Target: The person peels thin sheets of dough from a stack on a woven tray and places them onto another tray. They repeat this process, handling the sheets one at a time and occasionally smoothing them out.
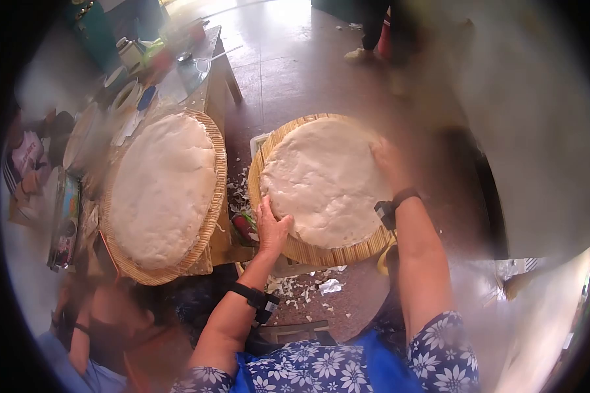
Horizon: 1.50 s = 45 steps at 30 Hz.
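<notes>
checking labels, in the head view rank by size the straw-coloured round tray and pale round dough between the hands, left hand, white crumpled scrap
1. Straw-coloured round tray, by outline
2. Pale round dough
3. Left hand
4. White crumpled scrap

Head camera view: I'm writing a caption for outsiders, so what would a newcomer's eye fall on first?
Probably the broad, pale dough-like slab at the centre, on a round straw mat, with the left hand at its left edge and the right hand at its right. A similar slab lies on another mat to the left. White scraps litter the floor below.
</notes>
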Each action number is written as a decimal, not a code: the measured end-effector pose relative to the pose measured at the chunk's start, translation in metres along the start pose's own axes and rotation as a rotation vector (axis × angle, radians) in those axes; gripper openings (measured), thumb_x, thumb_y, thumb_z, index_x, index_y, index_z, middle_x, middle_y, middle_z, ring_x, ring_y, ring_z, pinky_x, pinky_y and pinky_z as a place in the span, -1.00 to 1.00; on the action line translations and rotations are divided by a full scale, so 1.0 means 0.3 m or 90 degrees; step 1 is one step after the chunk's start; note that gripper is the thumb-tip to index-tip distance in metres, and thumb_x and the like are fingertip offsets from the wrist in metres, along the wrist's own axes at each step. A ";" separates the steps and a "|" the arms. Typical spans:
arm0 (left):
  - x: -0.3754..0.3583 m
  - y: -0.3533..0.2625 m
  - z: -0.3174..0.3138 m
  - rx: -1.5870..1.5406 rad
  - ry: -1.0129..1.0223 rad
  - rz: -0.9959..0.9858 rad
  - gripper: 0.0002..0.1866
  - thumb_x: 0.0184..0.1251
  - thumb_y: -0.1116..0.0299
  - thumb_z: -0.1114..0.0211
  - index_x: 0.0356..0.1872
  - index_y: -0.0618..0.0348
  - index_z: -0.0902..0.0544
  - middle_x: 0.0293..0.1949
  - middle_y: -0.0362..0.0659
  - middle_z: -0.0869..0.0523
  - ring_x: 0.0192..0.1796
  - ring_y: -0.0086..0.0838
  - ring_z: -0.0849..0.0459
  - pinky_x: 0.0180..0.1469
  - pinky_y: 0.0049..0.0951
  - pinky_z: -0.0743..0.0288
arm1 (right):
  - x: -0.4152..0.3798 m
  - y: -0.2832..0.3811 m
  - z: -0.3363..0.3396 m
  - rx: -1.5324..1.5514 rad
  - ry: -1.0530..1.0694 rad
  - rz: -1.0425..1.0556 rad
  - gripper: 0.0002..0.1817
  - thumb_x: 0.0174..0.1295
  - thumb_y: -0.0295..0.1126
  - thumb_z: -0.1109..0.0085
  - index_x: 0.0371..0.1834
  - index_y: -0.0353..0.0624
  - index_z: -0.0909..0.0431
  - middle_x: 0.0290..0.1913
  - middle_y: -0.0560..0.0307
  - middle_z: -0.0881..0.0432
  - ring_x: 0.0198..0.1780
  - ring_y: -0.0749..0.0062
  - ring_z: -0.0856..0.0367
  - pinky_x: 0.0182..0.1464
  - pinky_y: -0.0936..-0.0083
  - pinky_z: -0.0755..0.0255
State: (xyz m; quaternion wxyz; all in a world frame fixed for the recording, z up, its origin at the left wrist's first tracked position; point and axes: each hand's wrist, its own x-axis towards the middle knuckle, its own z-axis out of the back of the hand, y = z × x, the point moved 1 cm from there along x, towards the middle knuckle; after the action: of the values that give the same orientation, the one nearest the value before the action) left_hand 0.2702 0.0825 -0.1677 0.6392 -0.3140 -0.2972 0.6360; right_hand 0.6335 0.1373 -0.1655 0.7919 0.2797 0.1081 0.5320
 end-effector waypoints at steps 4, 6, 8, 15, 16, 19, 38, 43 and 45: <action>-0.002 0.013 -0.010 -0.008 -0.016 0.004 -0.24 -0.09 0.31 -0.30 0.25 0.25 -0.27 0.08 0.14 -0.43 0.19 -0.05 -0.37 0.27 -0.21 -0.22 | -0.030 0.059 0.004 -0.030 0.006 -0.039 -0.46 0.22 -0.03 -0.01 0.11 -0.23 -0.44 0.06 -0.29 -0.52 0.13 -0.10 -0.47 0.14 0.14 -0.33; 0.001 0.019 -0.003 0.006 -0.018 0.007 -0.22 -0.10 0.30 -0.32 0.25 0.22 -0.28 0.09 0.13 -0.45 0.17 -0.07 -0.40 0.26 -0.23 -0.25 | -0.019 0.013 -0.038 -0.014 -0.035 -0.008 -0.47 0.22 -0.03 -0.01 0.10 -0.22 -0.44 0.05 -0.27 -0.53 0.14 -0.10 -0.47 0.14 0.13 -0.33; 0.002 0.018 0.003 0.027 -0.021 0.008 -0.19 -0.12 0.28 -0.36 0.28 0.17 -0.28 0.10 0.11 -0.48 0.17 -0.10 -0.45 0.23 -0.25 -0.32 | 0.007 -0.039 -0.084 -0.053 -0.029 -0.015 -0.47 0.22 -0.03 -0.01 0.10 -0.22 -0.45 0.05 -0.26 -0.54 0.14 -0.10 -0.47 0.14 0.12 -0.34; 0.005 0.011 0.008 0.000 -0.032 -0.012 -0.23 -0.10 0.29 -0.32 0.25 0.22 -0.27 0.11 0.13 -0.45 0.19 -0.04 -0.38 0.27 -0.21 -0.23 | 0.040 -0.074 -0.124 -0.114 0.034 -0.083 -0.49 0.22 -0.02 -0.01 0.05 -0.20 -0.47 0.06 -0.26 -0.53 0.11 -0.11 -0.49 0.12 0.11 -0.36; 0.010 0.022 0.004 -0.023 -0.037 -0.013 -0.23 -0.09 0.29 -0.32 0.25 0.23 -0.27 0.12 0.13 -0.45 0.20 -0.04 -0.38 0.27 -0.22 -0.23 | 0.026 -0.041 -0.098 -0.108 0.027 -0.094 -0.50 0.22 -0.03 -0.02 0.04 -0.20 -0.48 0.05 -0.26 -0.53 0.10 -0.11 -0.49 0.11 0.11 -0.37; 0.023 0.073 -0.009 -0.052 -0.108 0.021 -0.30 -0.02 0.33 -0.33 0.22 0.21 -0.31 0.06 0.04 -0.49 0.11 -0.17 -0.47 0.12 -0.29 -0.38 | -0.076 0.104 0.040 -0.101 -0.016 -0.095 -0.55 0.21 -0.08 -0.06 0.02 -0.18 -0.49 0.00 -0.29 -0.55 0.06 -0.12 -0.51 0.09 0.12 -0.39; -0.041 0.056 -0.026 -0.388 0.091 0.290 -0.28 -0.06 0.66 -0.31 0.19 0.21 -0.21 -0.21 -0.15 -0.54 -0.39 -0.50 -0.55 -0.57 -0.60 -0.40 | -0.283 0.355 0.419 -0.027 0.085 0.134 -0.68 0.06 -0.29 -0.25 -0.14 -0.21 -0.59 -0.17 -0.17 -0.62 -0.08 -0.02 -0.59 -0.03 0.25 -0.45; -0.097 -0.011 0.061 -0.380 0.067 0.298 -0.22 -0.03 0.66 -0.33 0.26 0.22 -0.15 -0.05 -0.09 -0.47 -0.33 -0.49 -0.56 -0.53 -0.57 -0.44 | -0.450 0.496 0.441 -0.042 0.166 0.279 -0.70 0.07 -0.28 -0.23 -0.15 -0.20 -0.58 -0.21 -0.15 -0.62 -0.10 -0.01 -0.58 -0.04 0.23 -0.45; -0.130 -0.042 0.118 -0.370 0.087 0.290 -0.22 -0.02 0.65 -0.34 0.27 0.23 -0.16 0.00 -0.07 -0.44 -0.30 -0.49 -0.56 -0.47 -0.54 -0.47 | -0.529 0.548 0.441 -0.059 0.204 0.316 -0.71 0.08 -0.28 -0.22 -0.17 -0.20 -0.57 -0.21 -0.15 -0.62 -0.10 -0.01 -0.58 -0.05 0.21 -0.45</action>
State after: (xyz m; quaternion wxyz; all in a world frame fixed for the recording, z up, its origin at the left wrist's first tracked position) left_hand 0.2500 0.0445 -0.1351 0.3839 -0.5823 -0.3442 0.6286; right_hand 0.5017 -0.0038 0.0147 0.6223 0.1735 0.1357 0.7512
